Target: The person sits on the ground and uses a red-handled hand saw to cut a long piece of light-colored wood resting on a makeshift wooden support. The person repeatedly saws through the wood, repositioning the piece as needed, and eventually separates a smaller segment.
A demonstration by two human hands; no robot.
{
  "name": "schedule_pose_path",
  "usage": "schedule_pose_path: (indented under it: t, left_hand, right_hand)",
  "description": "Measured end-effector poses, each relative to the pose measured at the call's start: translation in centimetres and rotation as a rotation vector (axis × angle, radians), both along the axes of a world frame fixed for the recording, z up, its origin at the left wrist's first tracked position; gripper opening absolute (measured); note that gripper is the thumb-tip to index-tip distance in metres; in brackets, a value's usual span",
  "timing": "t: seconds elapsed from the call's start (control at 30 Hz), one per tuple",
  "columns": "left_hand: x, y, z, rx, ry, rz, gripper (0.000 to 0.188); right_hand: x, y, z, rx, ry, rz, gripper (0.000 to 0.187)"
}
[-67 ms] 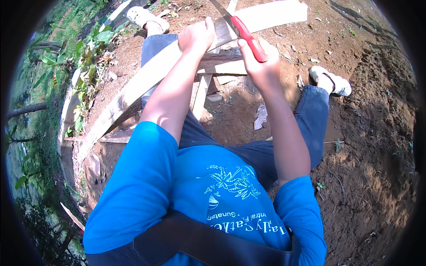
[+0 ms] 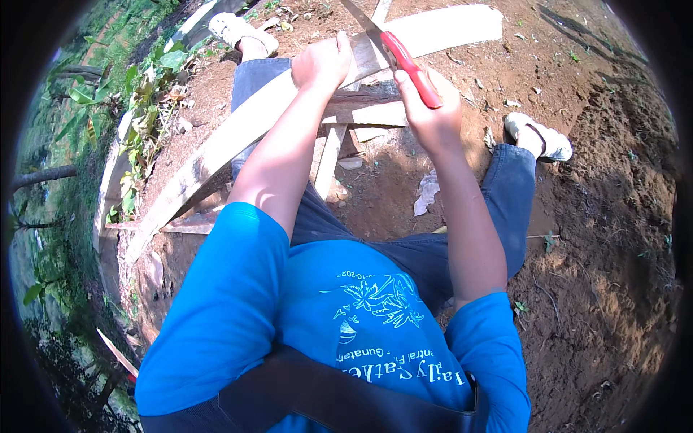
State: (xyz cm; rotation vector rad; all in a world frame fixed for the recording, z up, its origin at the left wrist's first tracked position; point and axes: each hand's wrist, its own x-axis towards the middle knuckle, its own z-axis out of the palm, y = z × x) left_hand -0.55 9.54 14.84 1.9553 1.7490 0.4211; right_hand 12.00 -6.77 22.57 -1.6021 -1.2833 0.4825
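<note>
I see pale bare wood in the board (image 2: pixel 231 137), matt and fairly smooth along its sunlit face from nine o'clock round to one. At one o'clock, the tool handle (image 2: pixel 410 66) looks to me like glossy red plastic; its blade (image 2: pixel 363 20), nearer twelve, is dull metal. Towards six, my view fills with the shirt (image 2: pixel 310 303), soft matt blue cloth, and a strap (image 2: pixel 361 393), dark, smooth and faintly shiny. The trousers (image 2: pixel 509 187) at three are matt cloth; the soil (image 2: pixel 613 325) at four is rough and crumbly
</note>
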Motion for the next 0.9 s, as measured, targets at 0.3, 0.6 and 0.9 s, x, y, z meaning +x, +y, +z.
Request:
schedule_pose_path:
  t: [0.3,0.6,0.9]
  left_hand:
    - [-0.3,-0.4,-1.3,-0.047,-0.026,-0.008,0.059]
    - [-0.3,1.0,-2.5,-0.117,-0.043,-0.044,0.059]
    - [-1.1,1.4,-2.5,-0.108,0.040,-0.101,0.061]
  right_hand:
    - [0.0,-5.2,-5.4,0.053,-0.004,0.051,0.014]
    - [-0.7,-11.6,-2.2,-0.155,-0.097,-0.052,0.033]
    - [-2.8,-19.3,3.6,-0.246,-0.065,-0.058,0.027]
